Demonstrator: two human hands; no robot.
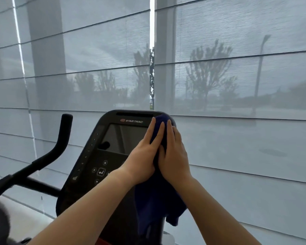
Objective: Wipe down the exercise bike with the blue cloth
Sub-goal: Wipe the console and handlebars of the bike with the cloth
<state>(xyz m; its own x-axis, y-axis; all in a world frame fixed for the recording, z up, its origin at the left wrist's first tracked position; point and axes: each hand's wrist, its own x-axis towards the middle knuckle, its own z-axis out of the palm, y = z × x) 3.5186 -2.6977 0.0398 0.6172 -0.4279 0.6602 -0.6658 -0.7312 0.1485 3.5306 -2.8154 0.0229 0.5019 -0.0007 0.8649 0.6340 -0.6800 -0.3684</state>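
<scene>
The dark blue soft cloth (160,195) drapes the right edge of the black exercise-bike console (102,156), lower centre of frame. Left hand (145,156) and right hand (173,156) press flat on it, fingers extended, side by side. Wiping is underway; next likely sweeps across the grey screen (124,138).

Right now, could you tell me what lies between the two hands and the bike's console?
In the head view, the blue cloth lies between both hands, left and right, and the console.
</scene>
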